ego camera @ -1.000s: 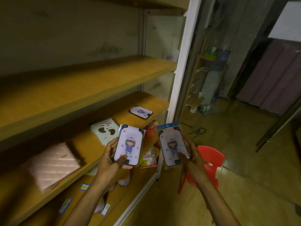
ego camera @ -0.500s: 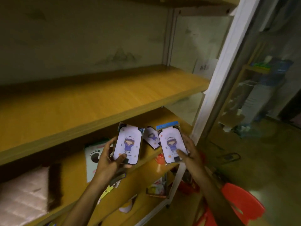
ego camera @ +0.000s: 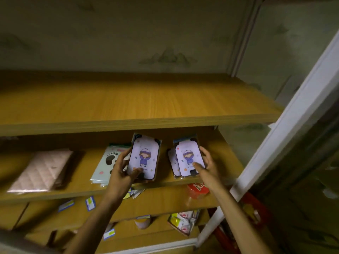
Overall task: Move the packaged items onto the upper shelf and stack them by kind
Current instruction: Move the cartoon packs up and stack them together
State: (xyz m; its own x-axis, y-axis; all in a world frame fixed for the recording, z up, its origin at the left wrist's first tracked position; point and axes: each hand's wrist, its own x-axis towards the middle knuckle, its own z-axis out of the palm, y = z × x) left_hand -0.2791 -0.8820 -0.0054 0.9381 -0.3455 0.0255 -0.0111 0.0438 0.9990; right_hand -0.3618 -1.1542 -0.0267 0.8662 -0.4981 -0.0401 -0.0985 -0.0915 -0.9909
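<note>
Your left hand (ego camera: 121, 173) has a firm grip on a packaged phone case (ego camera: 145, 156), thumb across its lower front and fingers curled behind its left edge. The case stands nearly upright with its cartoon figure facing you, in front of the middle shelf (ego camera: 220, 143) and just below the front edge of the upper shelf (ego camera: 146, 103). Your right hand (ego camera: 207, 165) grips a second phone case (ego camera: 189, 157) of the same kind, thumb on its lower front and fingers round its right edge. That one sits at 3 o'clock from the first, well apart from it, with a blue strip at its top. A third phone case (ego camera: 172, 162) of the same print peeks out just behind the second one's left edge; you cannot tell whether it lies on the middle shelf or is held with it.

On the middle shelf, at 9 o'clock from your left hand, lies a pale green packet with a footprint design (ego camera: 107, 162), partly hidden by your fingers. Further toward 9 o'clock lies a pink quilted pack (ego camera: 44, 169). On the shelf below, a red tub (ego camera: 198, 188) stands at 6 o'clock from your right hand, and small labelled packets (ego camera: 89, 203) are scattered to its left. Lower still, at 6 o'clock, rests a bundle of snack packets (ego camera: 183, 222).
</note>
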